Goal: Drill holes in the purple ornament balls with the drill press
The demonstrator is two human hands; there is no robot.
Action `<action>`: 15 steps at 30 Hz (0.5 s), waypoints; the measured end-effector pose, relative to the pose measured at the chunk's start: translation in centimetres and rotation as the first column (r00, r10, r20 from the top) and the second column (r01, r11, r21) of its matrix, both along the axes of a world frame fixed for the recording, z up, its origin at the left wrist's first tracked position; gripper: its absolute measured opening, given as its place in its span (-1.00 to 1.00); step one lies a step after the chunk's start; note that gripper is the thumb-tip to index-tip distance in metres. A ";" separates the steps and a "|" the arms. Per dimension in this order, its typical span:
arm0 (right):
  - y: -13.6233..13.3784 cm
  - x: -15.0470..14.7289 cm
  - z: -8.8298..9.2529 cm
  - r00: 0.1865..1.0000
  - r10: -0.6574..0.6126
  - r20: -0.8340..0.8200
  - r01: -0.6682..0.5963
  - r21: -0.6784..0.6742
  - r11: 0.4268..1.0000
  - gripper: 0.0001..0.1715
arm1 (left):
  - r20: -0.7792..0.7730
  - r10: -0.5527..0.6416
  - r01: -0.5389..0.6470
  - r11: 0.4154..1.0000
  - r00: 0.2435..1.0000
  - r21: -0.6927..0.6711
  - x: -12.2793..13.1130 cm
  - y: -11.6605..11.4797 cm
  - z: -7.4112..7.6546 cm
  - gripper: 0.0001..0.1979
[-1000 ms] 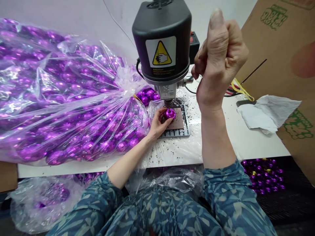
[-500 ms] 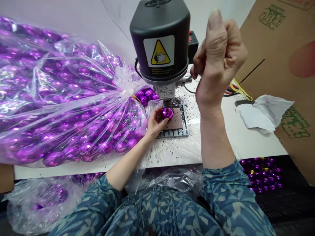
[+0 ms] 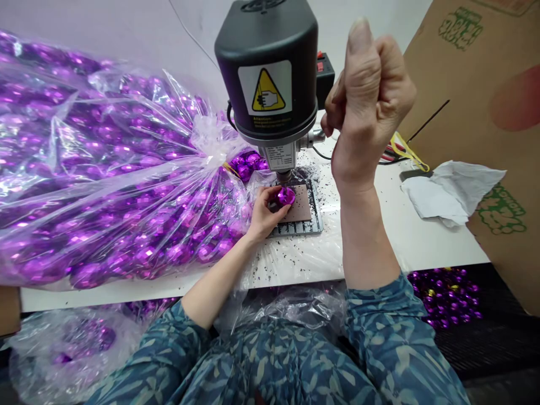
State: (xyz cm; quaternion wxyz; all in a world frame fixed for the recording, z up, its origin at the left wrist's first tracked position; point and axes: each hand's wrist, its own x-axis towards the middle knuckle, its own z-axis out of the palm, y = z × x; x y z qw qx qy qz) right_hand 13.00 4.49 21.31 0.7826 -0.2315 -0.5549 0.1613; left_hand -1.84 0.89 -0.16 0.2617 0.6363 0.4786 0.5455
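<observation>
at the bench (image 3: 405, 236): you face a benchtop drill press (image 3: 270, 73) with a black housing and a yellow hand-warning label, and a control box (image 3: 324, 73) with a red switch stands behind it.
left hand (image 3: 264, 214): grasping; your fingers curl around the purple bauble and hold it over the work plate.
purple bauble (image 3: 286, 196): shiny, held directly under the drill bit (image 3: 284, 175) and above a brown pad (image 3: 300, 205). you cannot tell from this view whether bit and bauble touch.
right hand (image 3: 367, 107): clenched in a fist, thumb up, raised just right of the drill housing; nothing shows in it.
work plate: the pad lies on a slotted metal plate (image 3: 295, 228).
debris: dark specks (image 3: 324, 197) lie scattered over the plate and bench.
stock: a tied clear plastic bag (image 3: 105, 163) packed with purple baubles lies on the bench, just beside your left hand.
below the bench: loose purple baubles (image 3: 447, 298) lie on the right, a second plastic bag (image 3: 71, 349) on the left.
right of the drill: a cardboard box (image 3: 476, 73), crumpled white paper (image 3: 451, 191) and a yellow strap (image 3: 405, 151).
</observation>
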 end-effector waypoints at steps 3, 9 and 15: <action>0.3 0.0 -0.2 0.998 0.045 -0.038 -0.044 0.046 0.998 -0.42 | -0.076 -0.025 0.030 0.997 0.997 0.064 0.5 -0.3 -0.1 -0.49; 0.6 0.0 -0.1 0.995 0.062 -0.074 -0.057 0.070 0.996 -0.33 | 0.124 -0.092 0.098 0.994 0.988 -0.048 1.3 -0.4 -0.9 -0.43; -0.1 0.1 -0.2 0.999 -0.003 -0.037 0.004 0.018 1.000 -0.24 | 0.197 -0.097 0.113 0.991 0.976 -0.070 1.5 -0.3 -1.3 -0.38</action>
